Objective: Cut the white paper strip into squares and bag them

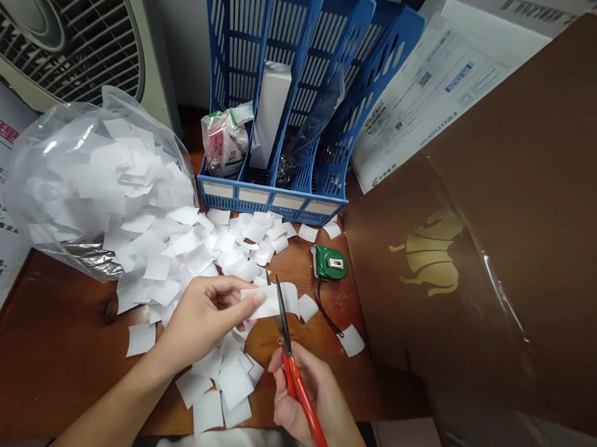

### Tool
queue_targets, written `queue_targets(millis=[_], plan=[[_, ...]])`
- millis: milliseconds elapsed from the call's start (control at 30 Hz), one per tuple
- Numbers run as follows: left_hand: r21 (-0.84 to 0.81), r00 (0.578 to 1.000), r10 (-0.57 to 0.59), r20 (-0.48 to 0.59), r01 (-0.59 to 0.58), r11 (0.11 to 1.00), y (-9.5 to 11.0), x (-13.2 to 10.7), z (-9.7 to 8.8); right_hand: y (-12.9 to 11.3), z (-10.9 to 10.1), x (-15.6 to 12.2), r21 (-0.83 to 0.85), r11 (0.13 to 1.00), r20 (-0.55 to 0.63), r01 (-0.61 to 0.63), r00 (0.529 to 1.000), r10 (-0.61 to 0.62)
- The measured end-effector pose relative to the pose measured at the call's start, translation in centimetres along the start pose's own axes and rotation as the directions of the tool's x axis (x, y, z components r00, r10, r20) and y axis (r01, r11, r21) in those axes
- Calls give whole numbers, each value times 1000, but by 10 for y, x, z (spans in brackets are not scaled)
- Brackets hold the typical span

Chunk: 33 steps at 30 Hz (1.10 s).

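Note:
My left hand (216, 311) pinches a short white paper strip (270, 301) between thumb and fingers. Red-handled scissors (299, 383) are gripped in my right hand (307, 390), just below and to the right. Their dark blades point away from me, slightly parted, and cross the strip near its right end. Many cut white paper squares (235, 383) lie loose under and around my left hand, some overlapping. One small square (307, 307) rests close to the strip's free end. Part of my right fingers is hidden behind the handles.
A clear plastic bag (100, 167) spills paper pieces at the left. Behind stands a blue file rack (277, 201) holding a white box and small bags. A green tape measure (330, 262) lies to the right, beside a brown box (490, 260). A fan (154, 51) stands back left.

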<state>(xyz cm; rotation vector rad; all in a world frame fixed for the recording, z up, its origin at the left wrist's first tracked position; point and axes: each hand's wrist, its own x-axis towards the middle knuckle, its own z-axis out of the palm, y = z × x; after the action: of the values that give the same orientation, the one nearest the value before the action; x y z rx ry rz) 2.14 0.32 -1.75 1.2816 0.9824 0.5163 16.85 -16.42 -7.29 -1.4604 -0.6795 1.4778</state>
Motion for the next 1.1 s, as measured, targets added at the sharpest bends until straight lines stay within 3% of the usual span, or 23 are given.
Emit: queue_targets(millis=[233,367,567,867,1100], plan=[[-21,1000,16,8,-16,1000,-1,1,0,-26,1,0,55,998,151,4,989,-12],[-12,1000,6,0,-6,1000,-1,1,0,-19,2,7,62,998,171,-11,985,0],[2,1000,8,-12,-8,1000,1,1,0,-3,6,12,182,983,126,1,992,-25],[13,1000,-17,-14,17,1000,1,1,0,-27,9,6,49,997,130,-56,990,49],[0,999,-42,3,42,999,2,4,1,-26,8,2,26,992,116,-125,986,121]])
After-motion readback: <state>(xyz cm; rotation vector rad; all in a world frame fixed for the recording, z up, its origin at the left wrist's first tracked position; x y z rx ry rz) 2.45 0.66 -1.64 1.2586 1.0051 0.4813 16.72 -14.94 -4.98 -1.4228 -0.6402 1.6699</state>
